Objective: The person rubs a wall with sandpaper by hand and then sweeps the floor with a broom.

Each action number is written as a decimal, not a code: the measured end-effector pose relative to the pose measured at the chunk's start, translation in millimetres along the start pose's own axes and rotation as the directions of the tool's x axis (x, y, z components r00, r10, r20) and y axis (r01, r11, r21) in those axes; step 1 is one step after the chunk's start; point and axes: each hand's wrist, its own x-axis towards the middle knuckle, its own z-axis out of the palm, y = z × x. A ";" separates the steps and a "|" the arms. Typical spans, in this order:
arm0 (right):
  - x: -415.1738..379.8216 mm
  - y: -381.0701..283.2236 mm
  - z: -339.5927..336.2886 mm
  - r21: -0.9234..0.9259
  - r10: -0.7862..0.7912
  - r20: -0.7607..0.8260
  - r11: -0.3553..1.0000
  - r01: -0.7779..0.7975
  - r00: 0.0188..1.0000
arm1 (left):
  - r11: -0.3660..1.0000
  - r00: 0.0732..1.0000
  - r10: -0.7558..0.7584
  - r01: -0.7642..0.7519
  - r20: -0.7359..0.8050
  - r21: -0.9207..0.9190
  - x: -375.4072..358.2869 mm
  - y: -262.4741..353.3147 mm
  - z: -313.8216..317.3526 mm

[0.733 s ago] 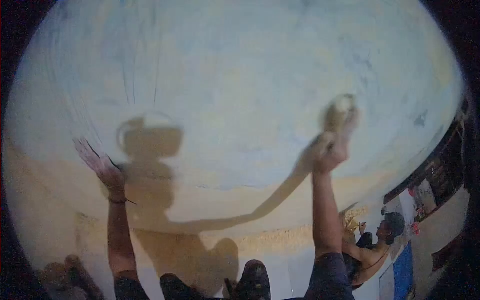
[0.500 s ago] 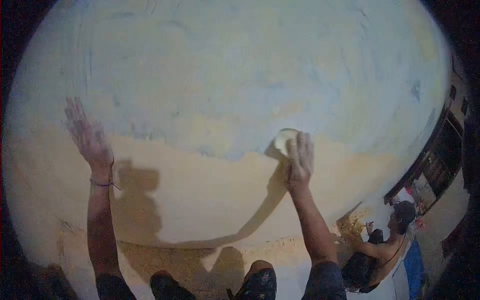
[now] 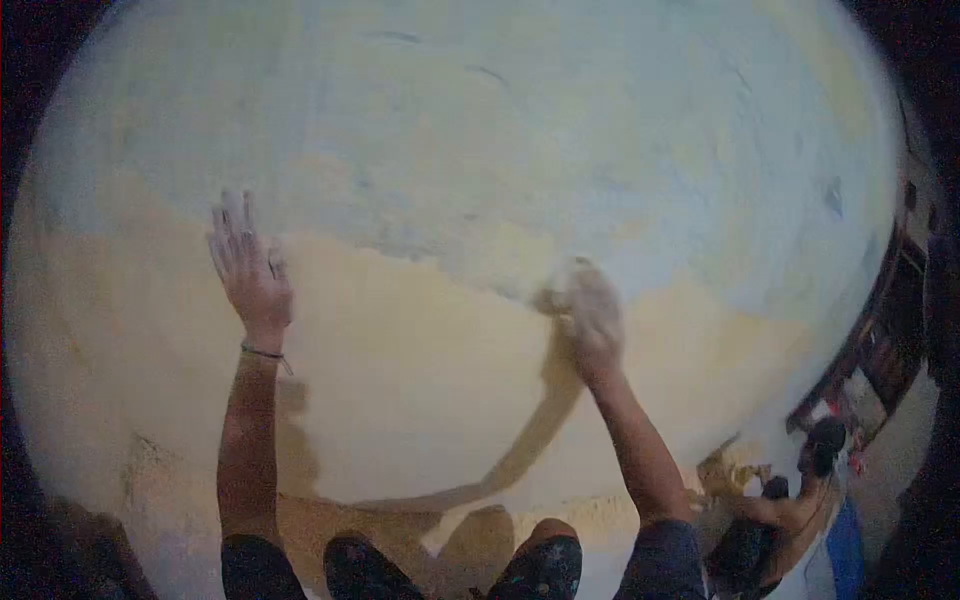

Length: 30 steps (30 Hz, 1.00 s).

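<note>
In front of me rises a wall (image 3: 420, 320), pale blue-grey and patchy above, yellowish below, with an uneven border between. My left hand (image 3: 250, 275) lies on it near that border, fingers stretched out and holding nothing; a thin band circles the wrist. Over at the right, my right hand (image 3: 592, 315) presses a round pale disc (image 3: 577, 267) to the wall. Motion blur and the fingers hide most of the disc, so its exact kind cannot be made out.
A co-worker (image 3: 790, 515) sits low at the right, near a rough ledge (image 3: 560, 490) along the wall's foot. Beside this person is something blue (image 3: 845, 545). My knees (image 3: 550, 560) show at the bottom. Shadows of my arm and head fall on the wall.
My left hand has moved right across the wall. My right hand stays at about the same spot with the disc, now turned and blurred. The view has shifted slightly.
</note>
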 end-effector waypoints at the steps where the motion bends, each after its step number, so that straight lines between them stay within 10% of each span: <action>1: -10.1 13.4 -1.1 -0.064 0.092 -0.101 0.993 -0.099 0.991 | 0.994 0.996 -0.077 0.073 -0.044 -0.077 -7.1 -10.3 8.0; 5: 34.8 -24.9 9.3 -0.292 0.196 -0.327 0.910 -0.296 0.925 | 0.979 0.985 -0.163 0.153 -0.063 -0.136 -18.2 -14.9 -1.3; 7: 67.7 -66.0 28.8 -0.120 0.214 -0.277 0.959 -0.255 0.937 | 0.978 0.986 -0.159 0.150 -0.053 -0.145 -24.6 -12.1 -5.5; 13: 44.5 -106.6 59.5 -0.133 -0.073 0.231 0.986 0.105 0.970 | 0.980 0.985 -0.144 0.129 -0.091 -0.152 -34.9 -20.0 15.3; 19: 102.4 -42.1 53.1 -0.298 0.156 -0.093 0.938 -0.177 0.983 | 0.979 0.985 -0.169 0.165 -0.022 -0.124 8.7 22.9 34.5; 23: 214.7 -194.8 116.8 -0.237 -0.066 -0.073 0.970 0.047 0.995 | 0.970 0.983 -0.180 0.171 -0.036 -0.173 -35.8 -43.9 17.0; 27: 178.3 -176.8 95.3 -0.177 -0.218 0.116 0.956 0.236 0.969 | 0.979 0.990 -0.127 0.116 -0.056 -0.168 -32.0 -53.5 21.2; 30: 82.7 -110.0 80.5 -0.331 0.105 0.019 0.939 -0.093 0.994 | 0.977 0.988 -0.151 0.143 -0.038 -0.159 -40.9 -76.1 19.8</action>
